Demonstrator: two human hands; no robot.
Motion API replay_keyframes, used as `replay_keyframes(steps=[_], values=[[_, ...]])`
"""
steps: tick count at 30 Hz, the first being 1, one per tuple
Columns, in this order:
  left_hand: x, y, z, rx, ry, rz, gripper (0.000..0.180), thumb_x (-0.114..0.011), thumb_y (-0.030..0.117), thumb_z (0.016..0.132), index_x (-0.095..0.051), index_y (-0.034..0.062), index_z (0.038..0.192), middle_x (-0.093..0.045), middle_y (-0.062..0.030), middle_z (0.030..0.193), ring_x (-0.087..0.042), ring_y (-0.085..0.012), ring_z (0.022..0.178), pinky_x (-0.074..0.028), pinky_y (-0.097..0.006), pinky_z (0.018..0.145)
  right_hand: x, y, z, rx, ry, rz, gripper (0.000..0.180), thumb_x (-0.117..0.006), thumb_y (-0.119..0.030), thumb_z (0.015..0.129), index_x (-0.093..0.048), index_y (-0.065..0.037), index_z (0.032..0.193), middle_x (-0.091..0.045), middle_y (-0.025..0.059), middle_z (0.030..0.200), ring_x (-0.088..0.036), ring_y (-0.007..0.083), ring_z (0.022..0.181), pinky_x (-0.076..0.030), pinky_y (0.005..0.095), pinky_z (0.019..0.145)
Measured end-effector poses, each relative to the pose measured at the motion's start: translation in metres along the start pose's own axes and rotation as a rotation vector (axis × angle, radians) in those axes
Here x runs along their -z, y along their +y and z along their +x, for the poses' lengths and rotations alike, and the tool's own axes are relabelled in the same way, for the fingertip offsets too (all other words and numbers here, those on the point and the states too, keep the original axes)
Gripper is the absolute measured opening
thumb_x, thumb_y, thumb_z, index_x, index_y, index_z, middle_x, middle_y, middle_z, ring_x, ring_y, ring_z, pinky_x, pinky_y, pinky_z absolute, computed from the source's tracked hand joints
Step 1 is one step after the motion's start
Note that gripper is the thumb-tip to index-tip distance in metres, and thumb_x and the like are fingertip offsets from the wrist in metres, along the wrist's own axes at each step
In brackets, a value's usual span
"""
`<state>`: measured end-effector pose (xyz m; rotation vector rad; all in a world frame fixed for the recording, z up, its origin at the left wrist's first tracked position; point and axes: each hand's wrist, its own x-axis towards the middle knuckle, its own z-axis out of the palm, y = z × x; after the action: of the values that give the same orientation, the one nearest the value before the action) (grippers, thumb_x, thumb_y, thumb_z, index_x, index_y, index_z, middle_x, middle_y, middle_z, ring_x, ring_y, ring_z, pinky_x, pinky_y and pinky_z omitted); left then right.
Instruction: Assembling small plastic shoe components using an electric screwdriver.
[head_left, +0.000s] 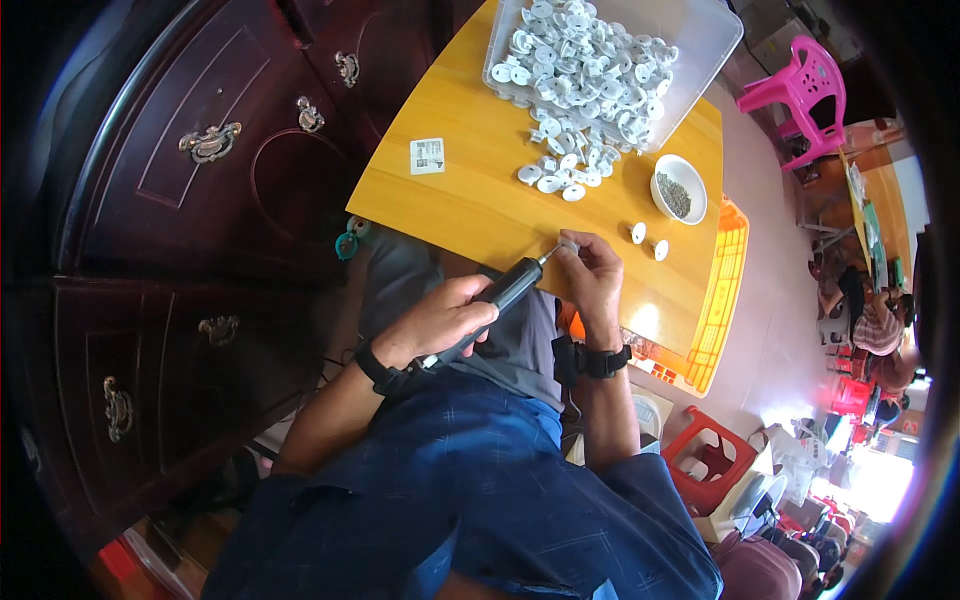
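Observation:
My left hand (445, 318) is wrapped round a black electric screwdriver (512, 285), whose thin bit points up and right. The bit's tip meets a small white plastic part (569, 244) pinched in my right hand (594, 272) over the table's near edge. My fingers cover most of that part; any screw in it is too small to make out. To the right of my right hand, two white round parts (638, 233) stand on the yellow wooden table (460, 205). Beyond them is a white bowl (703, 200) of small metal screws (675, 195).
A clear plastic bin (700, 50) of white parts lies tipped at the far side, with several spilled in front (565, 175). A printed label (427, 156) lies left. Dark drawers (190, 330) flank the left; an orange crate (728, 290) and red stool (712, 440) are right.

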<state>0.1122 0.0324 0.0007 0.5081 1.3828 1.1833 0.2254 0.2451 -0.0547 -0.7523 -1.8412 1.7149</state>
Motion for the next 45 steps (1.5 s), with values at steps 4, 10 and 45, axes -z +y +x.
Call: replay_keyframes(steps=[4,10,45], values=[[-0.003,0.003,-0.001,-0.037,0.007,0.008,0.021,-0.052,0.015,0.093,-0.055,0.0010,0.108,-0.057,-0.0029,0.074,-0.054,-0.0092,0.054,-0.048,-0.025,0.053,-0.002,-0.005,-0.003,-0.032,0.004,0.012,0.020,-0.068,0.001,0.087,-0.069,0.000,0.107,-0.067,0.0006,0.089,-0.060,0.0058,0.078,-0.048,0.0210,0.072],[-0.003,0.000,0.001,-0.019,0.018,0.055,0.021,-0.052,0.014,0.093,-0.057,-0.0001,0.107,-0.056,-0.0032,0.073,-0.054,-0.0096,0.054,-0.047,-0.025,0.051,0.000,-0.005,-0.003,-0.029,0.004,-0.027,0.022,-0.068,0.001,0.087,-0.068,0.000,0.109,-0.067,0.0010,0.088,-0.060,0.0066,0.078,-0.049,0.0210,0.072],[-0.004,0.001,-0.013,-0.092,0.053,0.069,0.017,-0.055,0.019,0.092,-0.055,0.0019,0.095,-0.057,-0.0024,0.071,-0.056,-0.0094,0.055,-0.048,-0.026,0.053,0.056,-0.021,-0.003,0.276,0.328,-0.798,0.021,-0.071,-0.005,0.080,-0.066,-0.007,0.101,-0.060,0.0107,0.099,-0.061,0.0172,0.068,-0.050,0.0304,0.061]])
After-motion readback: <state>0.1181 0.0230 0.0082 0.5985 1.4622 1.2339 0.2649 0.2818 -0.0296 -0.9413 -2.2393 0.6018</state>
